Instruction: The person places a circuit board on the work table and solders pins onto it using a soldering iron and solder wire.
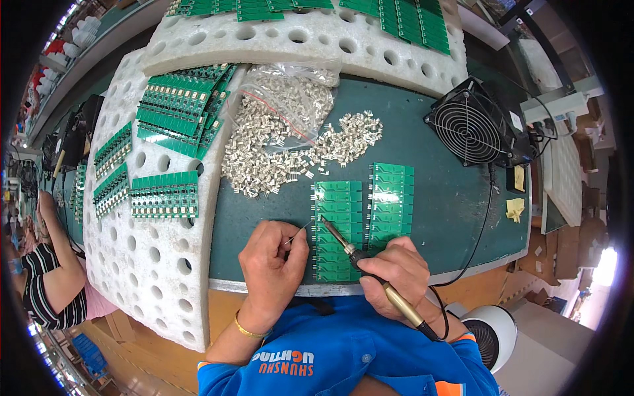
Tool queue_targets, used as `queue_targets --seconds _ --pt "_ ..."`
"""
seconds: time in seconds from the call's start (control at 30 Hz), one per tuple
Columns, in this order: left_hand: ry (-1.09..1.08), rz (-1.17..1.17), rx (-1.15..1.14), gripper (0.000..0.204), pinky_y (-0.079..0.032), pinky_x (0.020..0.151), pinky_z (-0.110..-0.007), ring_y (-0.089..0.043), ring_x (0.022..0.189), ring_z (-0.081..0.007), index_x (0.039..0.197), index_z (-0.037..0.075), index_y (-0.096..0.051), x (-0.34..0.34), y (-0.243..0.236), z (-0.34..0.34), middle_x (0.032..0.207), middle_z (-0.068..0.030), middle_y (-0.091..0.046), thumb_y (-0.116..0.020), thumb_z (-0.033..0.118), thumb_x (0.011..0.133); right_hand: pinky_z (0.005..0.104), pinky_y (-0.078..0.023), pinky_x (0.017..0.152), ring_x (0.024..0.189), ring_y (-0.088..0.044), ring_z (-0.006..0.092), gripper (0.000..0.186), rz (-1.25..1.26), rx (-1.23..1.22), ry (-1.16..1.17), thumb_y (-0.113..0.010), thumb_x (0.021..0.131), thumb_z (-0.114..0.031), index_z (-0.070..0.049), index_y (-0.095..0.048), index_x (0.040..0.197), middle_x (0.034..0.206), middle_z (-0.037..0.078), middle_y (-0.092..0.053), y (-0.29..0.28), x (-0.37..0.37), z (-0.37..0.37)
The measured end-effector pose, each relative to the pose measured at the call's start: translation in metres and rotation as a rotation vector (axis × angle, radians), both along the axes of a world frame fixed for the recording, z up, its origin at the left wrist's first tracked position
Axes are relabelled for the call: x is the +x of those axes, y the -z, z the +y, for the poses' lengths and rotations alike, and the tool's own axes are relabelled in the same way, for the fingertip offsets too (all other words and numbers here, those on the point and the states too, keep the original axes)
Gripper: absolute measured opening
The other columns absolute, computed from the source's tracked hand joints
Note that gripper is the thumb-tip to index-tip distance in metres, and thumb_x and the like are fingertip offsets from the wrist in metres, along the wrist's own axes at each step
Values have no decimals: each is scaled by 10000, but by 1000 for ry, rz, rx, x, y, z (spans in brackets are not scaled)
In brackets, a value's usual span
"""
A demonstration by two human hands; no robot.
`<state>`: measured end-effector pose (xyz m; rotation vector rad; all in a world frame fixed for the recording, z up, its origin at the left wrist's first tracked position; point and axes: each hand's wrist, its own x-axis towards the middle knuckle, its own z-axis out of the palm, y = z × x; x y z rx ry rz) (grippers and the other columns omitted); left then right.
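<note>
My right hand (395,276) is closed around a soldering iron (386,294) with a gold-coloured handle. The iron's tip rests at the upper left part of a green circuit board panel (337,254) lying on the table. Between the thumb and fingers of my left hand (273,259) is pinched a thin solder wire (302,229), whose end reaches the same spot near the tip. Beside this panel, to the right, lies a second green circuit board panel (391,201). Small pins stick out along the left edges of both.
White connectors (261,158) lie heaped behind the panels, partly in a clear plastic bag (294,99). White foam sheets (155,264) with holes bear more boards (165,195) at left and back. A black fan (469,122) stands right, its cord (487,224) trailing forward. Another person (56,277) sits far left.
</note>
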<state>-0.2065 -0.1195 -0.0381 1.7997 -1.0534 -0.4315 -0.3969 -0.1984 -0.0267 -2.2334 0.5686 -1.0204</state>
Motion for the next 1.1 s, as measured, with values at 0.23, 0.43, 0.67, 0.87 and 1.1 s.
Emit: queue_targets --seconds 0.23,0.43,0.67,0.87,1.1 --pt "5 -7 3 116 -341 502 -234 -440 599 -60 791 -4 -636 0 2 0 714 -17 -542 -734 -46 836 349 -455 635 591 -596 218 280 1 5 13 -801 697 -40 -33 -713 963 721 60 -647 -4 4 -2" --pt "4 -32 16 108 -356 504 -244 -449 583 -76 795 0 -641 0 -1 -1 707 -29 -548 -735 -40 832 350 -452 633 588 -592 217 285 3 3 20 -798 683 -29 -42 -712 955 719 57 -644 -3 6 -2" --pt "12 -38 16 109 -358 504 -249 -456 580 -83 795 -1 -639 0 0 -2 700 -37 -549 -736 -37 829 346 -451 636 588 -589 212 285 7 6 11 -797 671 -24 -45 -709 942 719 51 -641 -3 6 -2" --pt "23 -26 11 111 -361 505 -250 -459 586 -89 795 -1 -638 0 1 -2 706 -38 -550 -736 -42 827 343 -450 635 585 -586 205 289 11 3 16 -792 653 -12 -48 -712 929 714 47 -636 -4 6 -3" --pt "16 -27 6 110 -362 502 -255 -459 584 -94 794 1 -642 -2 2 -3 707 -41 -553 -736 -48 824 341 -444 631 573 -580 199 295 13 -11 14 -792 654 -9 -52 -709 935 708 44 -632 -3 7 -3"
